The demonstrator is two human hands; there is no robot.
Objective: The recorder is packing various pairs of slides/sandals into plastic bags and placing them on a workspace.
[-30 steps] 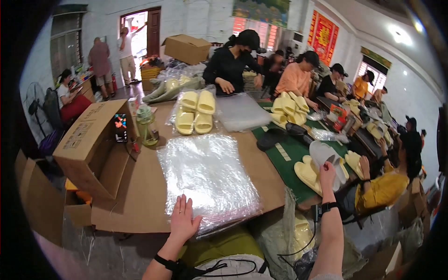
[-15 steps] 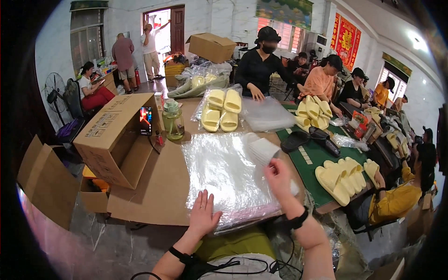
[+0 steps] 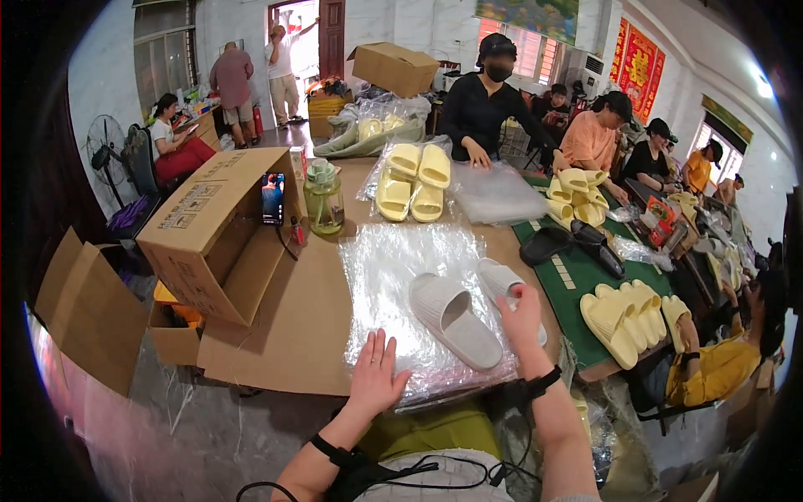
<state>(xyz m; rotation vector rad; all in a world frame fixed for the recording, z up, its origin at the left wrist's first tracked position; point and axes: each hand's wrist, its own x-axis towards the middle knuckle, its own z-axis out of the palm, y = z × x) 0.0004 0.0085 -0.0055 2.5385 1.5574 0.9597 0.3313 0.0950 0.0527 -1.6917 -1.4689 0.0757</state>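
Note:
My left hand (image 3: 378,375) lies flat, fingers spread, on the lower left part of a stack of clear plastic bags (image 3: 376,276). Two grey slide slippers rest on the bags. The nearer-to-middle grey slipper (image 3: 443,305) lies slanted, its toe pointing away and its open heel toward me. Beside it, the other grey slipper (image 3: 499,274) is partly hidden under my right hand (image 3: 522,320), whose curled fingers grip it around the strap's opening.
An open cardboard box (image 3: 201,217) with a phone (image 3: 273,199) stands left, beside a green-tinted jar (image 3: 324,205). Beyond the bags are bagged yellow slippers (image 3: 411,180). Black slippers (image 3: 548,244) and a yellow row (image 3: 619,322) lie on the green mat (image 3: 556,289). A co-worker (image 3: 489,109) stands opposite.
The grey slippers, a pale blur half a second ago, now lie apart and nearer to me on the bags. My right hand has shifted slightly right; my left stays flat.

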